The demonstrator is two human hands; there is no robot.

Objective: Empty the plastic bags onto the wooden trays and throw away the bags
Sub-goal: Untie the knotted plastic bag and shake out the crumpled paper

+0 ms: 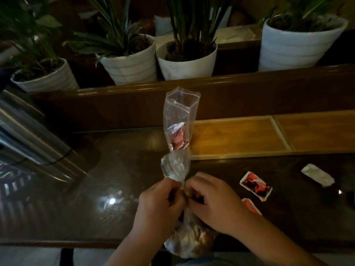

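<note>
A long clear plastic bag stands upright over the dark table, twisted at its middle. Red-and-white sachets show inside its upper part. My left hand and my right hand both pinch the bag at the twist. Its lower bulge hangs under my hands with pale brown contents that I cannot identify. Two wooden trays, one just right of the bag and another beyond it, lie side by side.
Two red sachets and a white sachet lie on the dark glossy table at right. A shiny metal appliance stands at left. Several potted plants line a ledge behind a wooden rail.
</note>
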